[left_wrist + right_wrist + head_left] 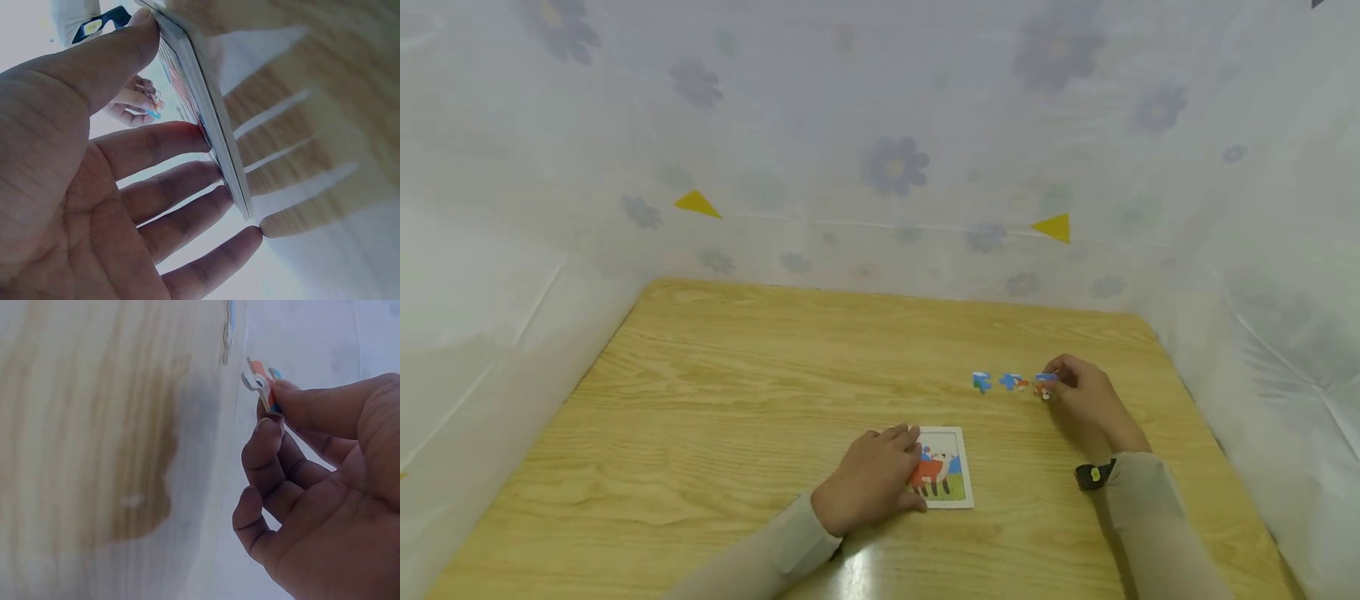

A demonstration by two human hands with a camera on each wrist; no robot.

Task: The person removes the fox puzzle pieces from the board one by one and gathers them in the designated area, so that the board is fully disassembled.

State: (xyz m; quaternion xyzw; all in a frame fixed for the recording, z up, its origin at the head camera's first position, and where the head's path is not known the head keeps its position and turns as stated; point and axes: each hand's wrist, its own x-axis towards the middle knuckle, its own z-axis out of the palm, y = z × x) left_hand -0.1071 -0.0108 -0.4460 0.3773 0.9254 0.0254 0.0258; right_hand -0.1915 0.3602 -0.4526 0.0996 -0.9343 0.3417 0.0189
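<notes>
My left hand (876,475) rests over the left part of a white-framed picture puzzle board (967,483) showing a red and white animal on grass. In the left wrist view its fingers are extended, with the fingertips and thumb touching the board's edge (209,119). Farther right on the table, my right hand (1086,400) pinches a small jigsaw puzzle piece (265,387) between thumb and index finger. That piece is blue, orange and white, with an eye printed on it. Just left of the right hand lie two more puzzle pieces, one blue and green (981,382), one blue and orange (1012,382).
The wood-grain table (737,375) runs back to a white flowered curtain (850,100), which also hangs along both sides. Two yellow triangles (697,203) mark the back curtain. A dark band (1095,475) circles the right wrist at the sleeve.
</notes>
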